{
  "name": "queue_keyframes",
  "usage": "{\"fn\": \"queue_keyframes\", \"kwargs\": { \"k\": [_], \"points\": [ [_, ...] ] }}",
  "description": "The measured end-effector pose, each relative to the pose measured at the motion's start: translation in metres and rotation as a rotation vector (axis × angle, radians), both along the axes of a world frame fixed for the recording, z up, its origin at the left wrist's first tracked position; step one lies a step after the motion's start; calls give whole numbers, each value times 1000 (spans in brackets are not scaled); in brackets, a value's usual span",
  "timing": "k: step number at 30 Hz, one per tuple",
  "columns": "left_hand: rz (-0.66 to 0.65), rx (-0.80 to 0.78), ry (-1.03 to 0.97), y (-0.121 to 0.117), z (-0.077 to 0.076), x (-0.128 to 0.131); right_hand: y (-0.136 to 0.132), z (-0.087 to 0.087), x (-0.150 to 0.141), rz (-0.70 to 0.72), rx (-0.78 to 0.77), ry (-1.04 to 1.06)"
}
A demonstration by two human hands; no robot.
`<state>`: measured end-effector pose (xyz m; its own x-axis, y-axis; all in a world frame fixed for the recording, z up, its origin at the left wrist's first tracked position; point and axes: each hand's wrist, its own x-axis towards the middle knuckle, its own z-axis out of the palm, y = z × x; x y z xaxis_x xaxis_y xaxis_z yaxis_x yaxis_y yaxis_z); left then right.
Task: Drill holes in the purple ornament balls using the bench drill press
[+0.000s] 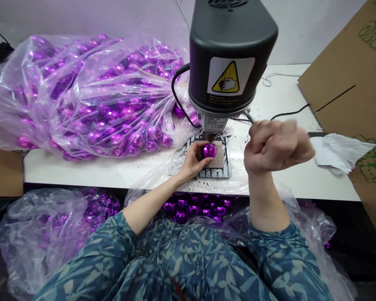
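Observation:
My left hand (190,162) cradles a shiny purple bauble (208,150) in its fingers, right under the metal spindle tip (210,136) of a dark grey bench machine (228,58). The tip meets the bauble's top or sits very close; I cannot tell which. Below lies a tan pad (217,155) on a black-and-white grid plate (225,169). My right hand (275,146) is raised in a slightly blurred fist, closed around the end of the machine's metal lever (249,118).
A large clear plastic bag (81,96) of purple baubles fills the table's left side. More bagged baubles (188,207) lie below the table edge. Black specks dot the white table (81,171). Cardboard (341,71) and crumpled white paper (341,152) sit at right.

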<state>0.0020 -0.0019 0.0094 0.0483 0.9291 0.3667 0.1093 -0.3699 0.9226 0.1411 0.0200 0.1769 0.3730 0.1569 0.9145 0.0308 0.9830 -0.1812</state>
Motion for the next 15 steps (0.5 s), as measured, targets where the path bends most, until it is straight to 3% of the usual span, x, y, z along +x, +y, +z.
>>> {"fn": "queue_keyframes", "kwargs": {
  "k": [3,5,7,8,11,13,15],
  "points": [
    [73,0,56,-6,6,1,5,32,-2,51,-191,64],
    [167,-5,166,-19,19,-5,13,48,-2,143,-238,61],
    [160,-2,351,-41,36,-19,20,57,-1,183,-280,41],
    [84,-1,463,-55,46,-29,22,59,0,186,-293,33],
    [-331,-52,818,-97,62,-62,23,58,0,187,-303,34],
    [-492,-93,991,-122,58,-79,20,57,-1,197,-308,52],
    [-528,-91,1145,-142,44,-88,16,58,-2,243,-374,92]
  ]
}}
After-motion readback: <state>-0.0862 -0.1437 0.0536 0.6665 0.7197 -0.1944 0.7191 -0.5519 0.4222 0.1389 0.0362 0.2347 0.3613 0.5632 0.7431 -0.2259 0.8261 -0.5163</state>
